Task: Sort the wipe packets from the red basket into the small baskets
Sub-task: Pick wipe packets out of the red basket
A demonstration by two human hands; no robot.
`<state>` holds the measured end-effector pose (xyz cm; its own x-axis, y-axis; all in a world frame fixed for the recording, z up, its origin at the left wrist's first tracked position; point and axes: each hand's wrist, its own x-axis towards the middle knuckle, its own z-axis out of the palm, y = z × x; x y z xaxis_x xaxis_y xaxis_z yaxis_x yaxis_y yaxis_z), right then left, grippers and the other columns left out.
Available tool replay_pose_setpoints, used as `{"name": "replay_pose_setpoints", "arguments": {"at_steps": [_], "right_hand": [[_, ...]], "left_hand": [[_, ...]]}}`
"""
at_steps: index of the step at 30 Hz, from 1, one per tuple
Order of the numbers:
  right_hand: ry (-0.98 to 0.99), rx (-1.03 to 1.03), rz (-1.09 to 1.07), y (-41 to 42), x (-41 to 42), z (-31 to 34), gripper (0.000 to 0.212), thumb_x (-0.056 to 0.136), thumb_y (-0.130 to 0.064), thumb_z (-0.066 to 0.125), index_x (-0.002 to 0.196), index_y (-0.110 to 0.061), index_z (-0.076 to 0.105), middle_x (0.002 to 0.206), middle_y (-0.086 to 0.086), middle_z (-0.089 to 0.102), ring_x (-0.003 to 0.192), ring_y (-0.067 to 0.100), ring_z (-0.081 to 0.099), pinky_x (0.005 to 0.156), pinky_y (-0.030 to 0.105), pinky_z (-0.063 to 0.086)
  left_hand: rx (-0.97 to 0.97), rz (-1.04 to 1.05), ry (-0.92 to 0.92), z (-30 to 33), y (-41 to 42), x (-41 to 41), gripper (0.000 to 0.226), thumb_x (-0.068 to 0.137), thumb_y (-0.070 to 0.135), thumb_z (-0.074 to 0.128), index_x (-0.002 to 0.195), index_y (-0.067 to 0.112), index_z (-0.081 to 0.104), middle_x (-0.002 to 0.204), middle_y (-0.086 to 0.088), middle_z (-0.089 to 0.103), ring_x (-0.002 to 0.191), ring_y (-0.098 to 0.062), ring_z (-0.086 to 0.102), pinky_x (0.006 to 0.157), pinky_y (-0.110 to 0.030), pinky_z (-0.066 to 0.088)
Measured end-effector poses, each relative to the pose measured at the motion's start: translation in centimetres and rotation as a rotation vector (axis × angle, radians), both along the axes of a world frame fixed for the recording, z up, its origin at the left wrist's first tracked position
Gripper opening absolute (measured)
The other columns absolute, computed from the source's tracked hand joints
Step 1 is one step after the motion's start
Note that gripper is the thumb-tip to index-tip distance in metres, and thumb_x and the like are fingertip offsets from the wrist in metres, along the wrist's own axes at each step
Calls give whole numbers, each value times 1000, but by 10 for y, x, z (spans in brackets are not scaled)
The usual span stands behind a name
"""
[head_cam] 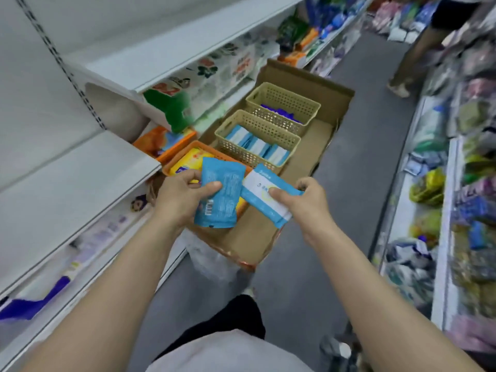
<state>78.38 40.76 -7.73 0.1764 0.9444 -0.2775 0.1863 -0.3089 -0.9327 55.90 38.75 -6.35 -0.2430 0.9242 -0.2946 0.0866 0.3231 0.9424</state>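
Observation:
My left hand [179, 197] grips a blue wipe packet [222, 200], barcode side up, over the near end of a cardboard box [257, 232]. My right hand [306, 200] pinches a blue-and-white wipe packet [264, 198] beside it. An orange basket [171, 167] with yellow packets sits just behind my left hand. Behind it stand two small beige baskets: the nearer beige basket [292, 142] holds blue-and-white packets, the farther beige basket [314, 108] holds dark blue ones. The red basket shows only as a rim [249, 265] under the box.
White shop shelves [80, 170] run along the left, with an orange tray [163, 154] of goods on a lower one. Stocked shelves [456, 210] line the right. Another person's legs [413, 57] stand far up the grey aisle. A clear plastic bag [212, 261] hangs below the box.

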Motion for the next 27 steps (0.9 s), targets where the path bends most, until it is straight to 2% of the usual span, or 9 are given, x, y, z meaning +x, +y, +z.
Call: {"name": "replay_pose_setpoints", "arguments": {"at_steps": [2, 5, 9, 10, 13, 17, 21, 24, 27], "right_hand": [[-23, -29, -10, 24, 18, -7, 51, 59, -33, 89, 74, -24, 41, 75, -1, 54, 68, 21, 55, 64, 41, 48], [-33, -59, -37, 73, 50, -13, 47, 61, -29, 88, 90, -24, 51, 98, 2, 66, 85, 24, 70, 78, 46, 58], [-83, -89, -8, 152, 97, -15, 35, 70, -20, 85, 97, -23, 63, 103, 2, 71, 93, 25, 71, 86, 45, 58], [-77, -106, 22, 171, 105, -13, 27, 73, -17, 84, 93, -19, 66, 98, 3, 73, 91, 27, 72, 84, 45, 59], [-50, -154, 105, 227, 118, -12, 24, 76, -15, 83, 94, -11, 69, 92, 7, 75, 79, 23, 72, 67, 33, 57], [75, -234, 207, 285, 110, -25, 26, 78, -11, 82, 99, -12, 66, 96, 9, 75, 70, 16, 69, 62, 28, 57], [41, -293, 426, 345, 90, -59, 23, 79, -13, 81, 96, -18, 66, 103, 10, 73, 80, 20, 68, 76, 36, 57], [-14, -347, 596, 392, 66, -83, 15, 82, -12, 78, 90, -18, 67, 101, 11, 73, 78, 21, 68, 73, 37, 55], [-30, -403, 756, 432, 44, -96, 17, 83, -7, 76, 89, -18, 64, 99, 11, 73, 74, 18, 68, 65, 30, 54]], "left_hand": [[-2, -16, -20, -8, 29, 23, 14, 85, 12, 73, 97, 7, 68, 65, -6, 66, 48, -12, 59, 47, -22, 51], [-8, 23, -107, -24, 82, 57, 29, 90, 24, 69, 106, 1, 67, 83, -11, 69, 68, -23, 69, 67, -26, 61], [-124, 94, -126, -38, 153, 98, 53, 84, 64, 59, 77, 13, 75, 86, -2, 75, 82, -22, 72, 77, -36, 58], [-120, 88, -74, -41, 167, 104, 49, 82, 61, 64, 75, 14, 75, 85, 1, 75, 84, -21, 71, 79, -37, 57], [-81, 87, 104, -53, 198, 113, 14, 78, 25, 81, 83, 21, 69, 94, 2, 71, 91, -21, 68, 81, -43, 57], [-123, 162, 150, -59, 223, 101, 47, 75, 11, 81, 96, 40, 52, 114, -3, 64, 89, -18, 69, 74, -47, 59], [-276, 316, 164, -63, 245, 85, 61, 74, 14, 84, 123, 17, 49, 99, -6, 69, 84, -21, 68, 74, -39, 54], [-356, 506, 127, -66, 253, 77, 43, 76, 15, 83, 113, 5, 63, 101, -7, 69, 91, -23, 66, 76, -37, 51], [-361, 682, -18, -71, 257, 82, 20, 78, 7, 79, 96, 11, 70, 98, -9, 70, 88, -25, 66, 72, -36, 52]]}}
